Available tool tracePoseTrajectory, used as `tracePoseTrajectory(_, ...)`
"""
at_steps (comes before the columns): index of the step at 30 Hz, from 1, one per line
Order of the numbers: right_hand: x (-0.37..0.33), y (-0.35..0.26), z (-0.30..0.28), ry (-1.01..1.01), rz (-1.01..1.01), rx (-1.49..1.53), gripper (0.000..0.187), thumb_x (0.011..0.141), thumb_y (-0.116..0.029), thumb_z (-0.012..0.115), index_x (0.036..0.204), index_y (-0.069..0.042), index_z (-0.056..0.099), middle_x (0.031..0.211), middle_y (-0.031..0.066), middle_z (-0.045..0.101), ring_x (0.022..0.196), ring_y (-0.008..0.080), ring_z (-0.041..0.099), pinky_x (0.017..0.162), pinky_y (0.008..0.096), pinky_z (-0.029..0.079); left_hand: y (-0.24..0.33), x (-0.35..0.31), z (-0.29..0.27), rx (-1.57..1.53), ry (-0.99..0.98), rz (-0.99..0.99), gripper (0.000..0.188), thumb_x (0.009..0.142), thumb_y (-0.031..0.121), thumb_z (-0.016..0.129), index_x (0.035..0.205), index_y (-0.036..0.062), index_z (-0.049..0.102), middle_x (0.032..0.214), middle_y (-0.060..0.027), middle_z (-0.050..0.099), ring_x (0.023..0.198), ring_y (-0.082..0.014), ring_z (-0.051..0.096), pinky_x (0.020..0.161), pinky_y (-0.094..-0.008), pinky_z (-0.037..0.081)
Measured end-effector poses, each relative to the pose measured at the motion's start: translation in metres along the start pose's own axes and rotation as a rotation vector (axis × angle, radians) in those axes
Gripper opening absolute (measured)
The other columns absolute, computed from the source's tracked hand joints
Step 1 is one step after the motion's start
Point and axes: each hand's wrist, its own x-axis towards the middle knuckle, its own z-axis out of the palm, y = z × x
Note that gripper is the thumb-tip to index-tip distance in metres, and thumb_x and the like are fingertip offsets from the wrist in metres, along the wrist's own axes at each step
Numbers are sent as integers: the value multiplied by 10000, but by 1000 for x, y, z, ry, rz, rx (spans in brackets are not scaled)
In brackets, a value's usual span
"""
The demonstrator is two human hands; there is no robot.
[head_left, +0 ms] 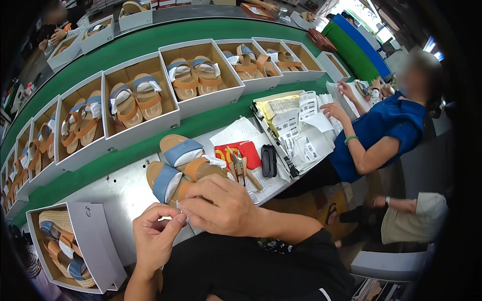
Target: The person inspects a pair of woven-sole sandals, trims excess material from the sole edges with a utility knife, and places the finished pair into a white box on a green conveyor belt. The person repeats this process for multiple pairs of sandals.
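Note:
Both my hands meet close to my body, fingertips almost touching. My left hand [154, 236] is closed in a pinch, thumb against forefinger, and my right hand [221, 206] pinches beside it. Between them shows a tiny whitish bit, too small to name. Just beyond my hands, a pair of sandals lies on the metal table: one sandal [183, 151] behind, the other sandal [165, 181] nearer and partly hidden by my right hand. Both have blue and tan straps, with white paper at the straps.
Open shoe boxes [201, 103] with sandals line the green conveyor belt [90, 83]. Another sandal box [90, 241] stands at lower left. Snips [236, 163] lie on a red cloth [253, 153] beside a black tray [269, 161]. A co-worker [381, 130] handles label sheets [301, 125] at right.

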Motion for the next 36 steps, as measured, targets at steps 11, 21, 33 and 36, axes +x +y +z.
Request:
tracePoseTrajectory(11,-4,-5,-1,-246,1449,1652,135,1004,-240,552,970,-116,595,837,-29,574,702,43,517,586,194,388,-17,4,-2,-348,-115,-223,126,875,63,746,962,-24,717,968,-75,681,807,-129,674,682,-252,573)
tracePoseTrajectory(21,-6,-9,1,-348,1415,1399,173,983,-265,602,947,-101,646,827,-34,574,714,20,502,592,179,382,-11,0,-33,859,135,871,346,626,38,849,949,129,769,943,-53,653,888,-242,600,778,-351,519)
tracePoseTrajectory(33,-32,-8,-5,-378,990,613,261,965,-218,628,1107,-2,668,1026,74,616,908,177,632,756,277,512,-34,-19,-74,86,245,173,99,862,31,703,958,49,695,982,-65,680,925,-182,622,815,-312,519)
tracePoseTrajectory(36,-54,9,-10,-426,727,119,313,854,-181,727,1095,12,679,1088,161,606,954,324,633,821,377,522,-57,-24,-98,-134,341,-127,100,957,106,633,995,19,665,974,-69,681,917,-147,634,827,-314,530)
